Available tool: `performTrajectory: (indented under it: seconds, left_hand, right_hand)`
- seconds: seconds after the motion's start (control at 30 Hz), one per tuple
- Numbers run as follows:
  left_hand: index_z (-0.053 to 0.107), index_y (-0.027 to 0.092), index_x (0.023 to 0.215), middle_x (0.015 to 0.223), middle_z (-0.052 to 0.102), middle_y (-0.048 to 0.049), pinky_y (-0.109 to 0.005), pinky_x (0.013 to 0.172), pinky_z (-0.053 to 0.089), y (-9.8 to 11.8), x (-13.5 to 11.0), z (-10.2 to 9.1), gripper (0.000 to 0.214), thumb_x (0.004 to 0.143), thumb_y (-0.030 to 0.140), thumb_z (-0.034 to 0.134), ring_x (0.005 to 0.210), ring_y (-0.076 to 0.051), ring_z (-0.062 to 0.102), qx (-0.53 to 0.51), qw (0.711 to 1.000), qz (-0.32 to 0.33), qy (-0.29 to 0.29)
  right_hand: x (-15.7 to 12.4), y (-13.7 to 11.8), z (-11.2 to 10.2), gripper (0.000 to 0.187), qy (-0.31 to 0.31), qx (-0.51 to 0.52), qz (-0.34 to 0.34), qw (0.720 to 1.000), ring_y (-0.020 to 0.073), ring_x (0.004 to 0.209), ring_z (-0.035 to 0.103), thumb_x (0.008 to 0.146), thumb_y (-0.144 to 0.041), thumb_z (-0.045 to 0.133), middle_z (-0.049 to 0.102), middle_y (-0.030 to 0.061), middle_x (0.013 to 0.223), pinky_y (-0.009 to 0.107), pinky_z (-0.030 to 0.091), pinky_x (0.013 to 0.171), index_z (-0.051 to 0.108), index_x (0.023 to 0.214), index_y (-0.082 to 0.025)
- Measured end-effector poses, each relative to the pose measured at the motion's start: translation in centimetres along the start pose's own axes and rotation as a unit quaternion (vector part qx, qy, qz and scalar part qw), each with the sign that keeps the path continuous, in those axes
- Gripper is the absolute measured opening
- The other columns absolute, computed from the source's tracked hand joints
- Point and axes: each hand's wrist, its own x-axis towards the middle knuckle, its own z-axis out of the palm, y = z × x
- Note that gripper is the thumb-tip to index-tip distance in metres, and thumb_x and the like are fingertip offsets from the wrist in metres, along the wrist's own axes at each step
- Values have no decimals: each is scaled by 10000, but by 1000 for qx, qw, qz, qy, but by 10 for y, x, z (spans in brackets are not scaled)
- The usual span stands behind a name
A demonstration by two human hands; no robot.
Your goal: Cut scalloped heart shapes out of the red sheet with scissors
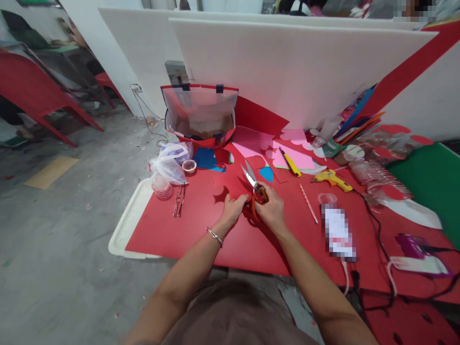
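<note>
My right hand point(272, 208) is closed around the orange handles of a pair of scissors point(253, 184), whose silver blades stand apart and point up and to the left. My left hand point(233, 210), with a metal bracelet at the wrist, pinches a red paper piece point(230, 188) right beside the blades. Both hands work over a large red sheet point(201, 225) that covers the table.
Pink paper cutouts point(287, 153), a yellow utility knife point(290, 164), a yellow glue gun point(332, 179) and a pink pencil point(308, 203) lie to the right. A plastic bag point(168, 165), a small cup point(189, 166) and an open red bag point(199, 117) sit on the left. White foam boards point(287, 72) stand behind.
</note>
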Motion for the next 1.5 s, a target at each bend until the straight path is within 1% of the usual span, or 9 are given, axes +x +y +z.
performTrajectory:
  seconds: [0.3, 0.47, 0.6, 0.67, 0.77, 0.87, 0.97, 1.27, 1.5]
  left_hand:
    - [754, 144, 945, 826, 780, -64, -313, 718, 588, -13, -2, 5, 307, 751, 365, 842, 700, -184, 717, -4, 997, 47, -53]
    - [741, 132, 754, 612, 725, -84, -314, 549, 554, -7, -3, 2, 348, 778, 471, 814, 527, -215, 688, 82, 996, -4, -20]
    - [767, 104, 727, 724, 785, -153, -305, 525, 551, -1, 4, -4, 401, 812, 496, 747, 517, -212, 704, 77, 997, -6, -27]
    - [779, 91, 738, 759, 797, -166, -295, 557, 566, 0, 7, -6, 387, 790, 474, 765, 533, -201, 716, 55, 998, -7, -23]
    - [783, 84, 735, 733, 786, -151, -290, 573, 581, 1, 9, -5, 353, 751, 436, 801, 576, -205, 733, 23, 1000, -9, -12]
    - [766, 89, 698, 687, 760, -125, -296, 582, 594, 2, 7, -2, 323, 743, 406, 808, 591, -199, 728, 1, 1000, -12, -9]
    - [751, 96, 676, 666, 743, -108, -300, 584, 590, 4, 3, -1, 316, 738, 399, 816, 563, -180, 701, -6, 1000, -19, -14]
    - [634, 147, 579, 571, 637, -22, -265, 546, 548, 5, -1, -4, 353, 713, 403, 837, 512, -158, 667, -21, 999, -28, -17]
    - [701, 139, 634, 622, 690, -44, -305, 635, 582, 2, -2, -5, 328, 699, 415, 865, 569, -175, 685, -23, 999, -30, -19]
  right_hand:
    - [-8, 11, 6, 504, 41, 35, -2, 999, 295, 1085, 740, 817, -287, 758, 774, 101, 1238, 481, 582, 1022, 722, 1315, -222]
    - [-8, 1, -3, 523, 36, 67, 43, 996, 265, 1018, 727, 824, -338, 792, 766, 86, 1193, 446, 591, 976, 704, 1328, -229]
    - [-24, -13, -26, 612, 47, 172, 133, 975, 205, 863, 684, 827, -495, 838, 725, 43, 1039, 343, 600, 785, 655, 1351, -234]
    - [-42, -21, -41, 603, -29, 248, 168, 954, 169, 706, 623, 907, -587, 753, 669, 13, 887, 293, 555, 623, 635, 1385, -239]
    - [-75, -34, -60, 658, -186, 384, 244, 871, 160, 552, 534, 1000, -740, 516, 576, -6, 739, 289, 487, 481, 624, 1387, -219]
    - [-101, -48, -65, 671, -235, 404, 295, 834, 157, 545, 539, 977, -776, 531, 593, 8, 729, 286, 488, 489, 651, 1314, -209]
    - [-111, -58, -60, 674, -229, 393, 320, 831, 159, 553, 545, 941, -793, 580, 610, 12, 731, 284, 490, 495, 655, 1269, -209]
    - [-103, -64, -47, 681, -201, 385, 341, 834, 135, 522, 516, 902, -813, 622, 574, -23, 682, 264, 466, 494, 642, 1224, -214]
    - [-105, -71, -48, 687, -194, 380, 344, 837, 138, 518, 523, 893, -817, 629, 577, -20, 684, 268, 471, 484, 652, 1214, -210]
